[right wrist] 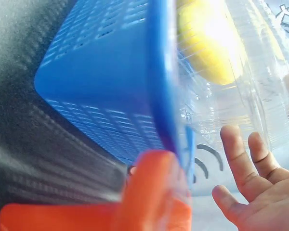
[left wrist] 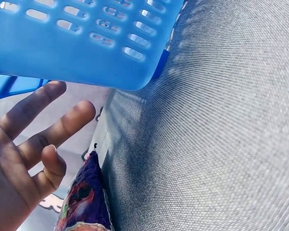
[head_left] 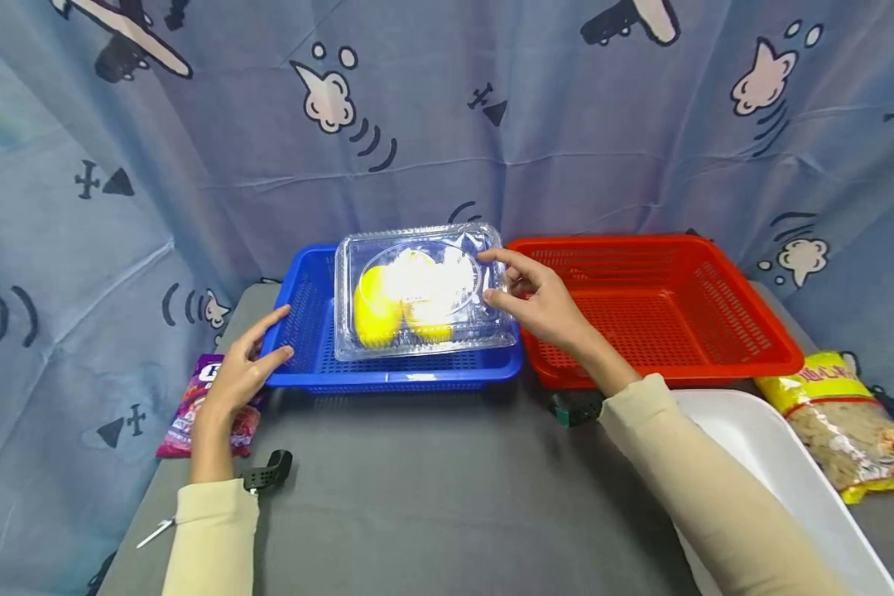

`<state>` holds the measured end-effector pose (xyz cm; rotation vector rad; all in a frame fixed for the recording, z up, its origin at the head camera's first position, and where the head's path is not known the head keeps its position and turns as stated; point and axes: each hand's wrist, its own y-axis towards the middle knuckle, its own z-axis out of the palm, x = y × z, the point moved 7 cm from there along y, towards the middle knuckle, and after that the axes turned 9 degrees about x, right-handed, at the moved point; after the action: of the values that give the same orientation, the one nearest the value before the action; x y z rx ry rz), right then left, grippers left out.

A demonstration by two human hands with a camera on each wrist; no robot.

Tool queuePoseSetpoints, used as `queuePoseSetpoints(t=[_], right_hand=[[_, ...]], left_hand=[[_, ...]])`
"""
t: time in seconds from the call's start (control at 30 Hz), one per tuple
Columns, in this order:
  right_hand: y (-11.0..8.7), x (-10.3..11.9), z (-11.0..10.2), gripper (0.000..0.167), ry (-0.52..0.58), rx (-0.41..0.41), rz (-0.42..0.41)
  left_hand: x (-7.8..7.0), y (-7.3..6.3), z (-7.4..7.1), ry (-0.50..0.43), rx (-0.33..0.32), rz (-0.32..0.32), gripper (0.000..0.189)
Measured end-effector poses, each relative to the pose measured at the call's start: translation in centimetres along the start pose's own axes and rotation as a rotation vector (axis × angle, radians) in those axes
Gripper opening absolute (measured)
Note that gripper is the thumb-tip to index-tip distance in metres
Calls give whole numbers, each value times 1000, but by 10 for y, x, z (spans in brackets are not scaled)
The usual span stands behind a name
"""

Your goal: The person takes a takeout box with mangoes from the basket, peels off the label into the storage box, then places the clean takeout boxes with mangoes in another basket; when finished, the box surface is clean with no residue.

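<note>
A clear lidded plastic container [head_left: 462, 327] with several rounded yellow fruit-like items [head_left: 377, 306] inside lies tilted across the blue basket [head_left: 305, 331]; glare hides part of the contents. My right hand [head_left: 540, 302] is at the container's right end, thumb and index finger extended over the lid, the other fingers loosely spread in the right wrist view. My left hand [head_left: 238, 372] is at the basket's left rim, thumb and index fingertips on it. Its other fingers [left wrist: 62, 127] are spread outside the basket wall.
A red basket [head_left: 656, 310] stands right beside the blue one. A white tray [head_left: 745, 422] is partly hidden under my right sleeve. A yellow food bag [head_left: 849, 422] lies at far right, a purple snack bag [head_left: 194, 414] at left. Patterned curtain [head_left: 432, 124] hangs behind.
</note>
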<state>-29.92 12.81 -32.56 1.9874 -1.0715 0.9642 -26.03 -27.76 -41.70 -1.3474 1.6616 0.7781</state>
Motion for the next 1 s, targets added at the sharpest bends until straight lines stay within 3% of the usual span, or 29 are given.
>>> queuePoseSetpoints(t=[0.5, 1.0], right_hand=[[-35, 24, -33, 41, -27, -65, -8], [-104, 32, -57, 49, -120, -60, 76]], left_hand=[[1, -1, 2, 3, 4, 8, 70], [1, -3, 3, 37, 4, -6, 71]])
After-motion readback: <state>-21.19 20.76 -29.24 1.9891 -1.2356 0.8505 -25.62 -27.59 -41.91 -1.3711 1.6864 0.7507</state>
